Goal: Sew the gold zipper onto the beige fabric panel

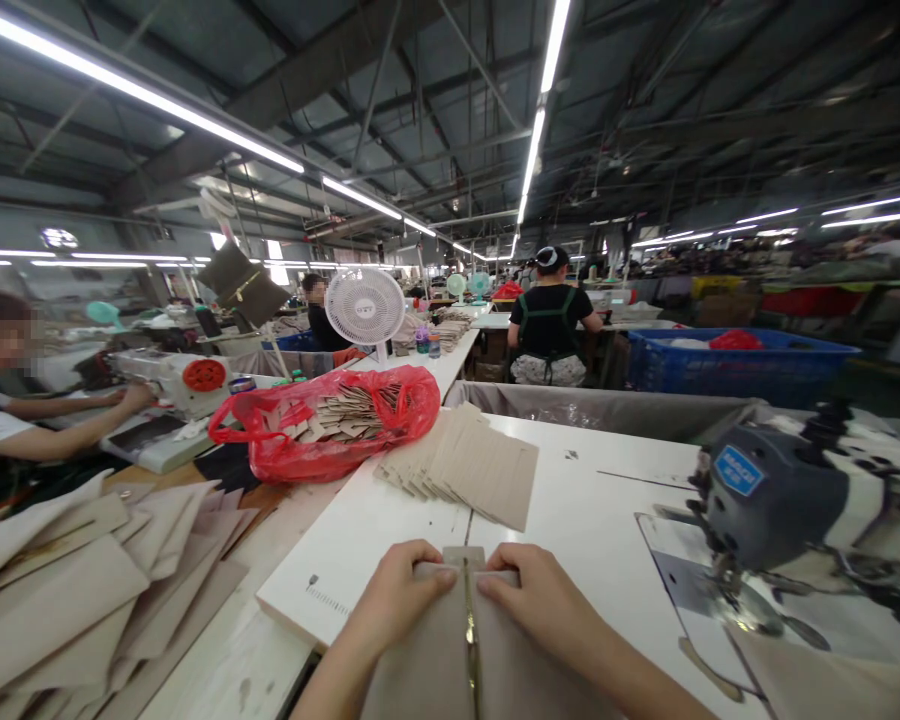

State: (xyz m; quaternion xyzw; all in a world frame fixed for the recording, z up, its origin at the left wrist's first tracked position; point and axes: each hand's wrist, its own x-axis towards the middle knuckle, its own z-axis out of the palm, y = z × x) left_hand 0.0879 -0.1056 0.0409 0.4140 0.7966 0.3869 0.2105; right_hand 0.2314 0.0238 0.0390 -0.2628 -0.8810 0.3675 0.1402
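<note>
Both my hands rest on a beige fabric piece (435, 660) with a gold zipper (470, 640) running down its middle, at the near edge of the white table (592, 500). My left hand (394, 590) presses the fabric left of the zipper, fingers curled over its top edge. My right hand (544, 600) presses the fabric on the right side. A fanned stack of beige cut pieces (469, 460) lies just beyond my hands.
A grey sewing machine (772, 500) stands at the right. A red plastic bag of cut pieces (330, 420) lies at the left, beige fabric piles (82, 590) nearer. A seated person (15, 410) works at left; another person (551, 320) stands ahead beside a blue crate (735, 365). A white fan (365, 308) stands behind the bag.
</note>
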